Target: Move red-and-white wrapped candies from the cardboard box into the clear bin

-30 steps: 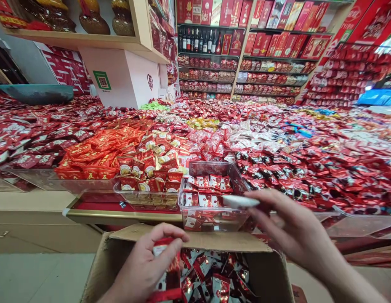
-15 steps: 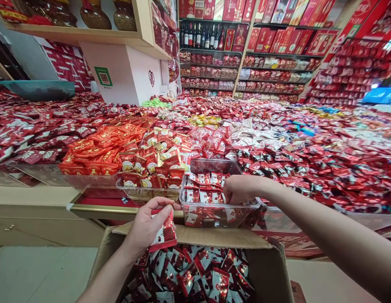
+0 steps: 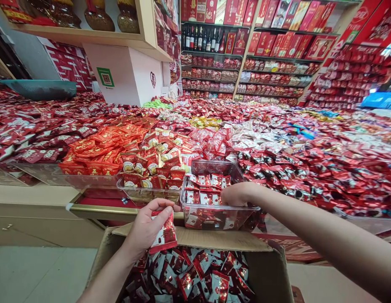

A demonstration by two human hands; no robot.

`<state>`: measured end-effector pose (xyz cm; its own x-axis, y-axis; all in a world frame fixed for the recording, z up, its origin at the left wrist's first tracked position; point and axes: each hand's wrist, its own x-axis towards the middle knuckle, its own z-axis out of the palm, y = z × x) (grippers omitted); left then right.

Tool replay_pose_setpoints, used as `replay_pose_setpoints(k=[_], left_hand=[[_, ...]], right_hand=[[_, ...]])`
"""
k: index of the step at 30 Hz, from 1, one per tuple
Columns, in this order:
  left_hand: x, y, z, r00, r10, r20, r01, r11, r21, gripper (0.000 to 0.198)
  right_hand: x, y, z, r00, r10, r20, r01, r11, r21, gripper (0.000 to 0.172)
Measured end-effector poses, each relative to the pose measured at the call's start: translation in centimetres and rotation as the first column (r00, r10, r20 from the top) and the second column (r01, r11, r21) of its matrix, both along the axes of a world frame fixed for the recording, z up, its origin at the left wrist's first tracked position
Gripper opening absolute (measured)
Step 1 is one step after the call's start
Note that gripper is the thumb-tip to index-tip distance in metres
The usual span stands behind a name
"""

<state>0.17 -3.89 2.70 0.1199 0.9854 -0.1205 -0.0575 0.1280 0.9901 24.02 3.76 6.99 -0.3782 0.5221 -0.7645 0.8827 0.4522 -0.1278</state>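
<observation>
Shelves of red boxes and dark bottles across the top of the frame; below, a wide table heaped with wrapped sweets, mostly red. At lower centre, an open cardboard carton with many loose packets inside. Just beyond, at the centre, a clear plastic bin beside a tub of durian sweets. Left hand over the far left part of the carton, pinching one red-and-white packet between thumb and fingers. Right hand down inside the bin at its right side, fingertips hidden; cannot tell whether gripping anything. Within the bin, neat rows of similar packets at left and middle. By the look of it, partway through: orderly rows laid, space apparently left toward the back, right end unclear behind the hand, plenty in the carton to draw on.
</observation>
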Motion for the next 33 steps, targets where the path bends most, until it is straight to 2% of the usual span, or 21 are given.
replay_pose_setpoints(k=[3,8,12,15,18,20,21,23,25,28,29,31,33], left_hand=[[0.0,0.0,-0.1,1.000,-0.002,-0.001,0.002,1.000,0.012,0.024],[0.2,0.1,-0.1,1.000,0.026,0.016,-0.026,0.999,0.030,0.025],[0.1,0.1,-0.3,0.999,0.028,0.020,-0.028,0.999,0.020,0.023],[0.0,-0.1,-0.3,0.999,0.048,0.019,-0.049,0.997,0.059,0.021],[0.1,-0.7,0.2,0.988,0.146,0.048,-0.153,0.962,0.226,0.017],[0.7,-1.1,0.9,0.986,0.155,0.059,-0.165,0.928,0.333,0.019],[1.1,-1.3,1.3,0.989,0.135,0.052,-0.145,0.914,0.380,0.021],[2.3,-1.5,2.2,0.996,0.090,0.019,-0.088,0.878,0.471,0.025],[3.5,-1.6,3.0,0.998,0.063,-0.021,-0.041,0.832,0.553,0.028],[5.0,-1.6,3.7,0.997,0.063,-0.035,-0.028,0.788,0.616,0.032],[5.3,-1.6,3.8,0.998,0.058,-0.024,-0.032,0.792,0.609,0.033],[5.5,-1.5,3.7,1.000,0.009,-0.005,-0.005,0.848,0.529,0.039],[5.4,-1.4,3.5,0.995,-0.103,0.000,0.095,0.915,0.393,0.044]], right_hand=[[0.7,0.3,-0.3,0.995,-0.095,-0.034,0.093,0.993,-0.067,0.041],[0.8,0.0,-0.3,0.992,-0.043,-0.122,0.047,0.998,0.031,0.037],[0.7,-0.1,-0.3,0.991,-0.059,-0.122,0.068,0.995,0.071,0.031],[0.8,-0.2,0.5,0.991,-0.070,-0.115,0.086,0.986,0.145,0.026],[0.7,-1.1,2.4,0.963,-0.026,-0.268,0.114,0.941,0.318,0.024],[0.1,-2.2,3.8,0.882,0.041,-0.470,0.188,0.884,0.429,0.023],[-0.3,-2.9,4.4,0.818,0.070,-0.571,0.231,0.868,0.439,0.023],[-1.5,-4.4,5.1,0.671,0.067,-0.739,0.305,0.883,0.357,0.026],[-2.6,-5.6,5.3,0.547,0.009,-0.837,0.325,0.919,0.222,0.029],[-3.6,-6.5,4.8,0.429,-0.032,-0.903,0.324,0.938,0.121,0.028],[-3.7,-6.6,4.5,0.396,-0.035,-0.918,0.333,0.937,0.108,0.028],[-3.6,-6.6,3.9,0.331,-0.063,-0.942,0.392,0.917,0.076,0.029],[-3.2,-6.5,3.5,0.287,-0.108,-0.952,0.453,0.891,0.035,0.029]])
